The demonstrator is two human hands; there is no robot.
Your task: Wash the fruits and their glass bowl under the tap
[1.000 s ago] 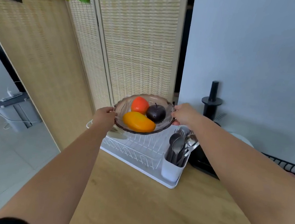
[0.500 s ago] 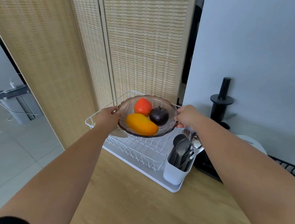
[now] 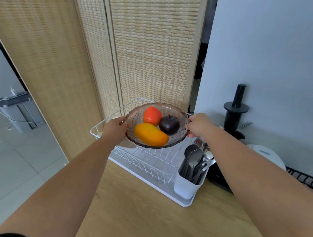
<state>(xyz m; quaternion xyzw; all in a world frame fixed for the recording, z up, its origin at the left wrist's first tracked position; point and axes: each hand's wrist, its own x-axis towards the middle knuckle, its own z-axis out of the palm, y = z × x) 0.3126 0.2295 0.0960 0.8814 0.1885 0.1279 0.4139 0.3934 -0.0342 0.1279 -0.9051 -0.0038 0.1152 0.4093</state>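
Left hand (image 3: 114,128) and right hand (image 3: 197,125) grip opposite rims of bowl (image 3: 180,138), fingers curled. 3 fruits (image 3: 151,134) inside. Bowl above rack (image 3: 146,162).

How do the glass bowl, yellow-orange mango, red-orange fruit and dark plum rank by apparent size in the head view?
1. Ribbed brownish glass bowl
2. Yellow-orange mango
3. Red-orange fruit and dark round plum: look alike, unranked.

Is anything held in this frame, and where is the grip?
Yes: the glass bowl with three fruits in it, gripped at opposite sides of its rim, left hand on the left edge, right hand on the right.
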